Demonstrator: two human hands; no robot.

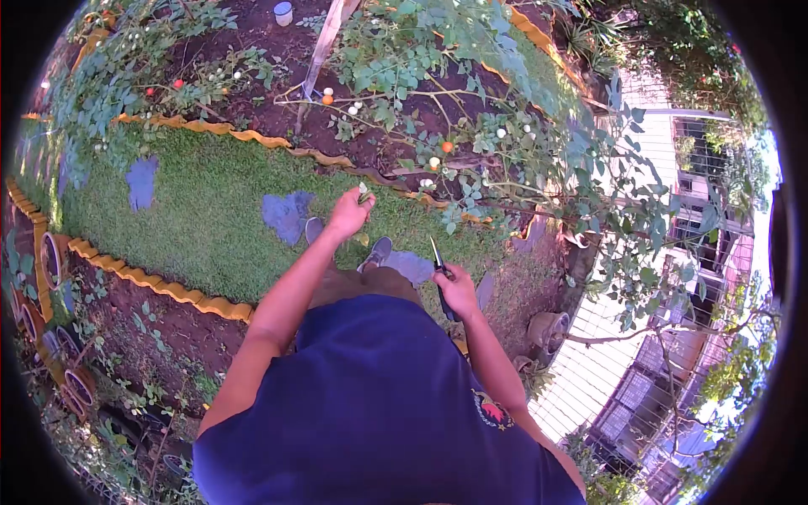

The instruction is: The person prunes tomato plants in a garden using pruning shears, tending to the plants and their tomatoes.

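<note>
My left hand (348, 215) is closed with its fingertips pinched on a small green leafy sprig (364, 195), held over the grass just in front of the tomato bed's edge. Lower and to the right, my right hand (458, 292) is wrapped round a dark-handled tool with a thin pointed blade (435, 251). The blade points up and away from me, and the fingers hide part of the handle. Tomato plants (404, 67) spread beyond both hands. An orange tomato (447, 146) and several pale ones hang on the nearer stems.
Wavy orange edging (210, 127) borders the soil bed ahead; another strip (160, 286) runs at left. Grey stepping stones (288, 215) lie in the grass around my shoes (380, 250). A wooden stake (324, 50) leans in the bed. A clay pot (549, 330) stands at right by leafy branches.
</note>
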